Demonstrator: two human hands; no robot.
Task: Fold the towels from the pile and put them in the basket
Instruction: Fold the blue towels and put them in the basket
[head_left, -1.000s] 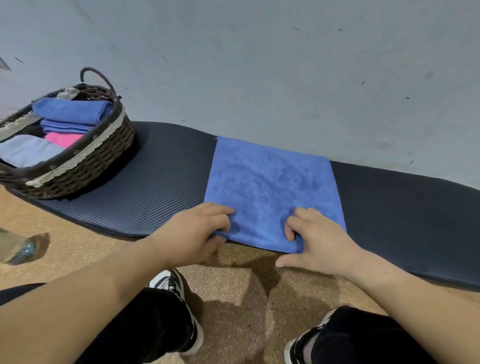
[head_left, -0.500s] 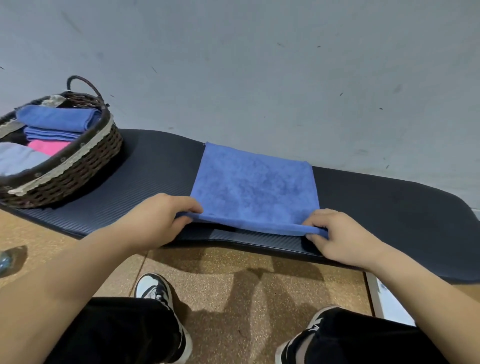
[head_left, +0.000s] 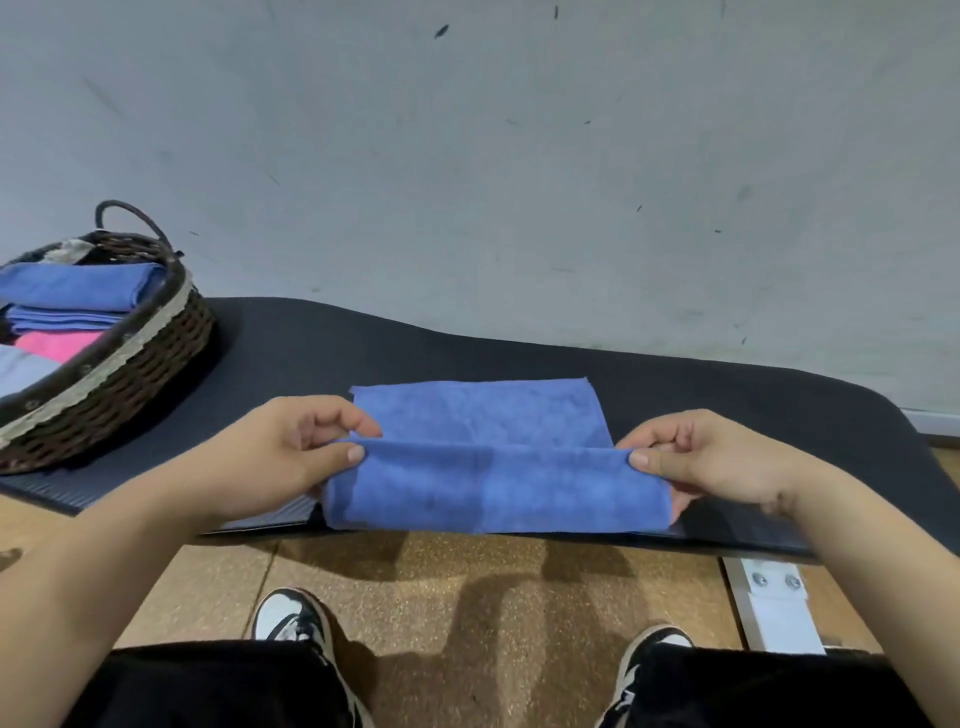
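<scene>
At the left edge of the frame, a dark brown woven wicker basket (head_left: 135, 374) with a pale band under its rim sits on a long black ribbed foam mat (head_left: 467, 348). It already holds folded towels: a blue folded towel (head_left: 78, 286) on top, a pink folded towel (head_left: 57, 345) below it and a pale grey folded towel (head_left: 21, 369) at the very edge. It stands within arm's reach of the work spot, probably so each finished towel can go straight in. Just left of centre, the left hand (head_left: 275, 457) pinches the left end of a raised fold in the square blue microfibre towel (head_left: 493, 488) between thumb and curled fingers. This towel lies at the centre of the frame, near the mat's front edge. Its far half is flat on the mat and its near half is lifted. Right of centre, the right hand (head_left: 711, 462) pinches the other end of the same fold in the same way. Holding both ends level likely keeps the fold straight while the near edge goes over to meet the far one. Low at the right, a white metal bracket (head_left: 769, 597) shows under the mat. No pile of unfolded towels is in view.
</scene>
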